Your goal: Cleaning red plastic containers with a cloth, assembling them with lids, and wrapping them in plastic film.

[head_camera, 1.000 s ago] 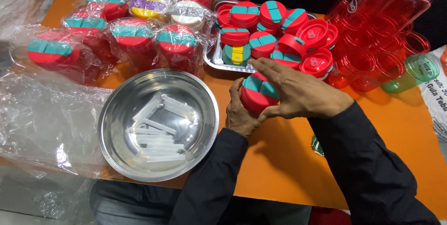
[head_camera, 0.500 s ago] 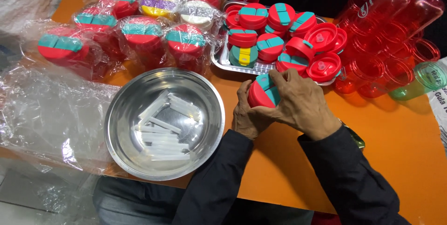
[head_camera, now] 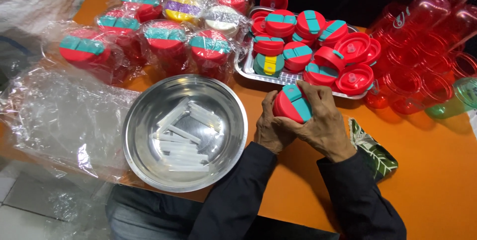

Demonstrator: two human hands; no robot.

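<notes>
Both hands grip one round red lid with a teal flip tab (head_camera: pixel 293 105), tilted on its edge just above the orange table (head_camera: pixel 422 185). My left hand (head_camera: pixel 271 128) cups it from below and the left. My right hand (head_camera: pixel 322 123) wraps over its top and right side. Directly behind the hands, a metal tray (head_camera: pixel 278 76) carries several more red lids with teal tabs (head_camera: pixel 298 26) and some upturned red lids (head_camera: pixel 354 78). To the left stands a steel bowl (head_camera: pixel 144 121) holding several clear plastic tubes (head_camera: pixel 184 138).
Wrapped cups with coloured lids (head_camera: pixel 169 41) fill the back left. Loose clear plastic wrap (head_camera: pixel 64 116) lies at the left edge. Red transparent cups (head_camera: pixel 422 46) and a green one (head_camera: pixel 459 96) lie at the right. A leaf-patterned pouch (head_camera: pixel 372 148) rests by my right wrist.
The hands stay in the same place on the table and keep hold of the lid, turning it slightly between them. The camera has shifted a little.
</notes>
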